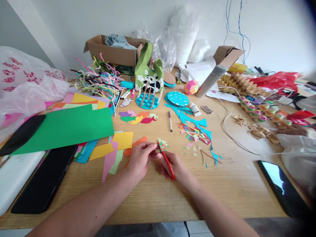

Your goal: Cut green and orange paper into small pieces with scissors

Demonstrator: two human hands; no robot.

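Note:
My right hand is closed around the red handles of a pair of scissors, whose blades point up and left. Close beside the blades, my left hand has thumb and fingers pinched together; what sits in the pinch is too small to make out. Just past the fingertips lies a small heap of green and orange paper bits. Farther back on the table are colourful paper fish. Orange paper and yellow paper lie left of my left hand.
Turquoise and mixed paper scraps spread to the right, near a pen and a glue bottle. Phones lie at left and right. A white cable crosses the right side. A green panda bag stands behind.

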